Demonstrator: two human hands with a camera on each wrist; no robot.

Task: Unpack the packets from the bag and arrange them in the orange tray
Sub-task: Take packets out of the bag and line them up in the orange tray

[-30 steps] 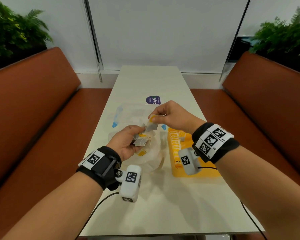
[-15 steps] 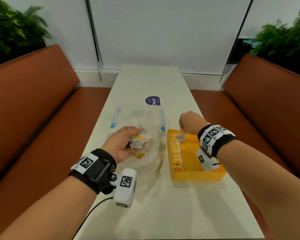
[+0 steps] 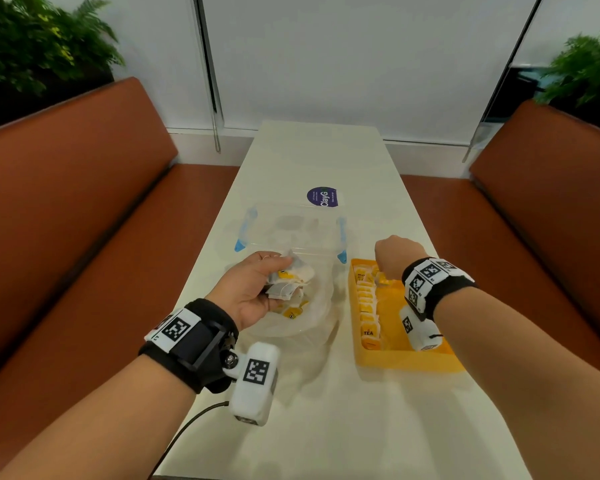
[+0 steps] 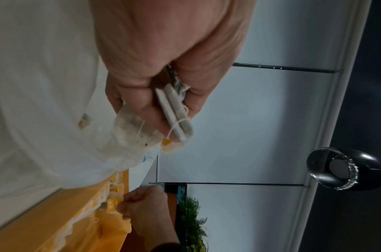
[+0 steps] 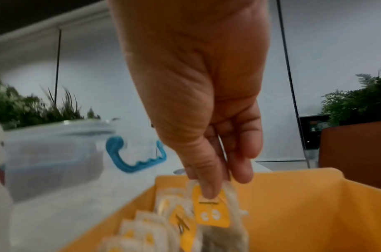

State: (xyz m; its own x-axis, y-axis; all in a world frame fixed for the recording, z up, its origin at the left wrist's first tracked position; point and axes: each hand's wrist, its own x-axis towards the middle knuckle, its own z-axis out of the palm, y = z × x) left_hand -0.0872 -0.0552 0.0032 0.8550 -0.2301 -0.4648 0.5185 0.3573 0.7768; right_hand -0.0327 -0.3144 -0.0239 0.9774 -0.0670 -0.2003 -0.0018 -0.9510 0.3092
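My left hand [image 3: 257, 289] grips a bunch of white tea packets [image 3: 286, 284] with yellow tags over the clear plastic bag [image 3: 312, 317]; more packets lie inside the bag. The left wrist view shows the packets [image 4: 174, 109] pinched between thumb and fingers. On the right stands the orange tray [image 3: 406, 356] with a row of packets [image 3: 366, 306] along its left side. My right hand [image 3: 394, 256] reaches down into the tray's far end and pinches one packet [image 5: 211, 211] by its top, beside the row.
A clear lidded box [image 3: 291, 230] with blue clips stands just beyond the bag. A round purple sticker [image 3: 322, 197] lies farther up the white table [image 3: 326, 427]. Brown benches [image 3: 66, 220] run along both sides, with plants behind them.
My right hand has carried one packet from beside my left hand over the bag across to the tray's far end and lowered it there. The left hand has stayed over the bag.
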